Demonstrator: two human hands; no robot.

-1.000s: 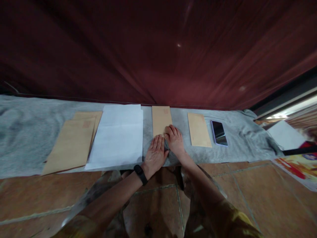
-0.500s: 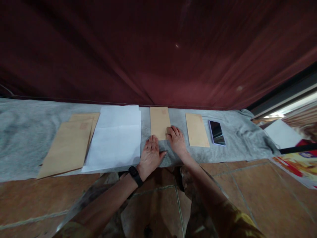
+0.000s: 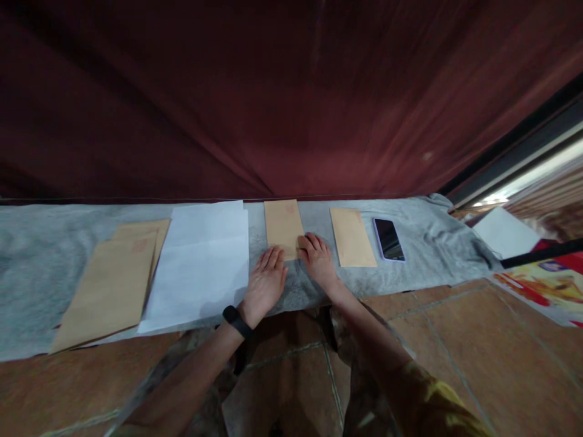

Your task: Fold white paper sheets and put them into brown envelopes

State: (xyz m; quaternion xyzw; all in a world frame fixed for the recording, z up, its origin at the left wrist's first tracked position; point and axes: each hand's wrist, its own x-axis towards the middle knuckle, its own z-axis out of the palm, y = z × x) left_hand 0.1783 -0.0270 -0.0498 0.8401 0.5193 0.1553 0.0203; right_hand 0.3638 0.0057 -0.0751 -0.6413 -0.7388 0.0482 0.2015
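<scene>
Brown envelope (image 3: 281, 220) lies flat on grey cloth (image 3: 300, 292) before me in the head view, my left hand (image 3: 265, 278) palm-down at its near left corner, fingers outstretched and gripping nothing. My right hand (image 3: 317, 260) bends its fingers over the near right corner, whether pinching I cannot tell; the reddish print above is too small to read.

Left hand (image 3: 263, 282) now farther from right hand (image 3: 317, 262)

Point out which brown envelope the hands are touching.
The middle envelope, just right of the white sheets: the left hand and right hand rest at its near corners. The envelope beside the phone and the overlapping envelopes at far left are untouched.
</scene>
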